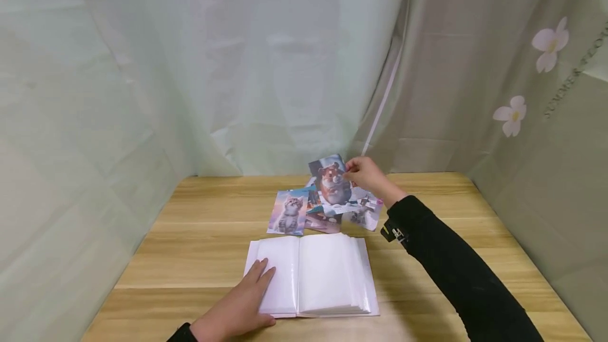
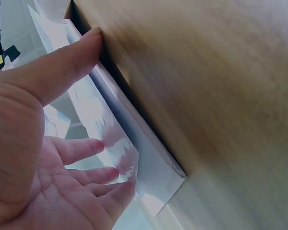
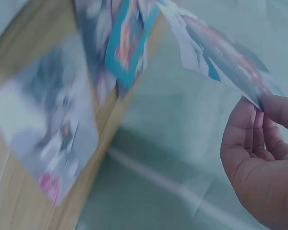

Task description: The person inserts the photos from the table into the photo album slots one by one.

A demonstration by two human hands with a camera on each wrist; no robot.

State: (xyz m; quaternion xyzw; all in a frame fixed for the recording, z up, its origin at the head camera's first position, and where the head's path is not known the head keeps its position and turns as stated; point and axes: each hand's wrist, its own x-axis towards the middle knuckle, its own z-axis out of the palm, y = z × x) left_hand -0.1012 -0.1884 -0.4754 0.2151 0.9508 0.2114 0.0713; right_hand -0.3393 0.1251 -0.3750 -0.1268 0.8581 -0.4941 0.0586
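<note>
A photo album (image 1: 328,273) lies spread on the wooden table, its clear-pocket pages blank white. My left hand (image 1: 242,300) rests on its left page, fingers extended; in the left wrist view the thumb (image 2: 72,62) touches the album's lower edge (image 2: 129,110). Beyond the album, my right hand (image 1: 368,176) pinches a hamster picture card (image 1: 334,181) by its right edge between thumb and fingers. The card is raised and tilted above other cards. In the right wrist view the same card (image 3: 221,52) appears nearly edge-on.
A kitten card (image 1: 288,212) lies left of the pile, partly overlapping it. A greyish card (image 1: 366,214) lies at the pile's right, and a pinkish card (image 1: 323,222) at its front. Pale curtains (image 1: 285,67) hang behind and on both sides of the table (image 1: 190,257).
</note>
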